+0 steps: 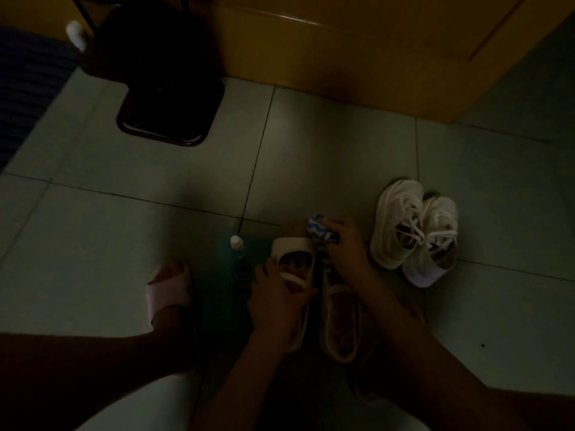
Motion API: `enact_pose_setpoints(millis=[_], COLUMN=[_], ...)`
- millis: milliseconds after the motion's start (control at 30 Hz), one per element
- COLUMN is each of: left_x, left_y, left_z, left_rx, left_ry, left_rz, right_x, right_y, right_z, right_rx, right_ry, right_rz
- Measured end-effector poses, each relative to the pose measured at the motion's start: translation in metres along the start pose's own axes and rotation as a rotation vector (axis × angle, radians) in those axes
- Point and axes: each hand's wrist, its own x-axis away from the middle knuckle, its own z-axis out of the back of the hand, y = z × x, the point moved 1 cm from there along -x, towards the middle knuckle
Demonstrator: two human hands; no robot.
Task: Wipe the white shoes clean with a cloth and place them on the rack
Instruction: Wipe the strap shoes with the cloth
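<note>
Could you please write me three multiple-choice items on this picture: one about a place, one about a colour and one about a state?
1. Where does the pair of white lace-up sneakers stand?
A) on the pale tiled floor, to the right of the right hand
B) on the dark stool
C) in the person's lap

2. What colours does the crumpled patterned cloth show?
A) red and black
B) blue and white
C) plain yellow

3. What is the left hand doing?
A) hanging idle
B) gripping the white strap sandal
C) pressing flat on the floor

Answers:
1 A: the pair sits side by side on the tiles, just right of that hand.
2 B: blue and white patches show beside the right hand's fingers.
3 B: its fingers curl round the sandal.
</note>
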Motion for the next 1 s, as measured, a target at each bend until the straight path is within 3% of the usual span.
enact_pose_setpoints(millis=[267, 467, 667, 867, 1000], left_x=[-0.003, -0.005, -0.002, -0.003, -0.007], left_y=[0.005, -0.012, -0.024, -0.030, -0.031], left_z=[-0.001, 0.004, 0.016, 0.016, 0.016], left_rx=[-0.027, 0.206, 0.381, 0.456, 0.446], left_ry=[0.022, 0.055, 0.105, 0.109, 0.094], left_rz=[0.036, 0.024, 0.067, 0.068, 0.084], right_x=[0.007, -0.009, -0.025, 0.001, 0.019], right_y=[0.012, -0.004, -0.027, -0.026, -0.014], right_z=[0.001, -0.002, -0.028, -0.039, -0.046], right_rx=[-0.009, -0.095, -0.059, 0.144, 0.067], right_ry=[0.031, 0.047, -0.087, -0.018, 0.093], right_rz=[-0.021, 0.021, 0.085, 0.250, 0.182])
